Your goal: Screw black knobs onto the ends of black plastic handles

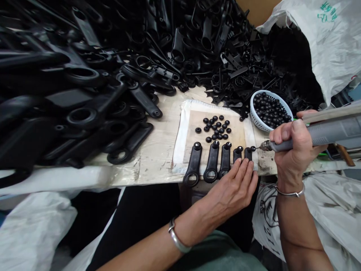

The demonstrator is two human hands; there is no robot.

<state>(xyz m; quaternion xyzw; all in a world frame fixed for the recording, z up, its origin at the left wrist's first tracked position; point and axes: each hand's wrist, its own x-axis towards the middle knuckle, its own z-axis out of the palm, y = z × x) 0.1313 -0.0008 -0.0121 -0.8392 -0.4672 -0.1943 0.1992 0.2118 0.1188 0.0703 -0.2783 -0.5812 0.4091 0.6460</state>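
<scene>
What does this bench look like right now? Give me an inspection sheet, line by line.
Surface: pale worn board with a taped pad.
Job's things: five black handles in a row on the pad; loose black caps behind them.
Clutter: heap of black plastic parts; white basket of caps.
Hands: left hand flat on the two rightmost handles; right hand grips a grey power driver, tip at the rightmost handle.
Cables: nothing seen.
Surroundings: white sacks.
</scene>
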